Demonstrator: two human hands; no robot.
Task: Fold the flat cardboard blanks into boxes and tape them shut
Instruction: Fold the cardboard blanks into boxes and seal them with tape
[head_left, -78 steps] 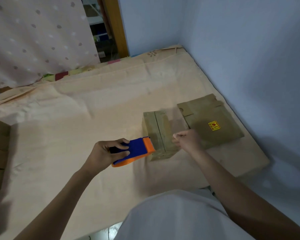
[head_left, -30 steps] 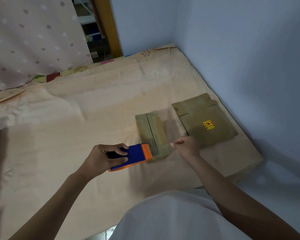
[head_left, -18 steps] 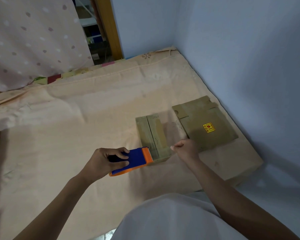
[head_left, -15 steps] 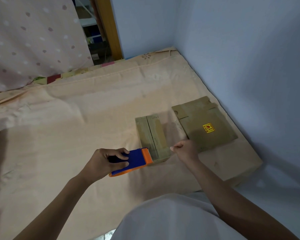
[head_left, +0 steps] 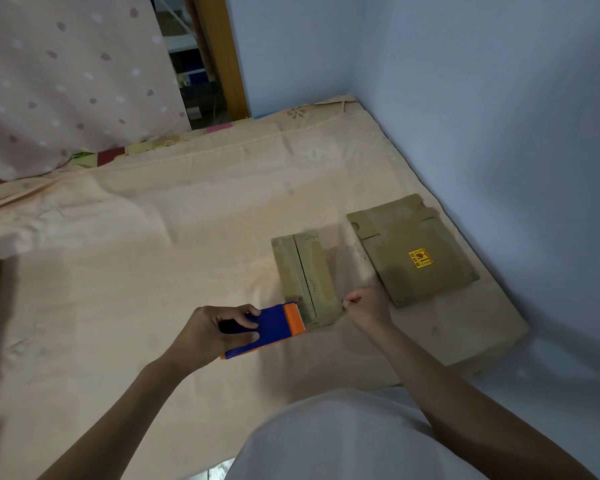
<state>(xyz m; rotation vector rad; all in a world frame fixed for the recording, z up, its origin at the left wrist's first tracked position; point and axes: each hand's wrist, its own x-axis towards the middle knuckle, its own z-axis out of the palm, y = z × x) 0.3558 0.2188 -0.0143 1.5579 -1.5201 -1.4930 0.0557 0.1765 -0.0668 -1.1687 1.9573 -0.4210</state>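
We are kneeling over a bed point(head_left: 153, 271) draped in a peach sheet. The folded box point(head_left: 303, 277) is lying on it near our hands, its two top flaps meeting in a centre seam; what is inside is hidden from us. Our left hand point(head_left: 212, 332) is gripping the blue and orange tape dispenser point(head_left: 271, 329), its orange toothed edge touching the box's near end. Our right hand point(head_left: 369, 306) is pinching something thin at the box's near right corner, probably tape, too faint to confirm. A flat cardboard blank point(head_left: 413, 251) with a yellow sticker point(head_left: 420, 258) is lying just beside the box, by the blue wall point(head_left: 499, 133).
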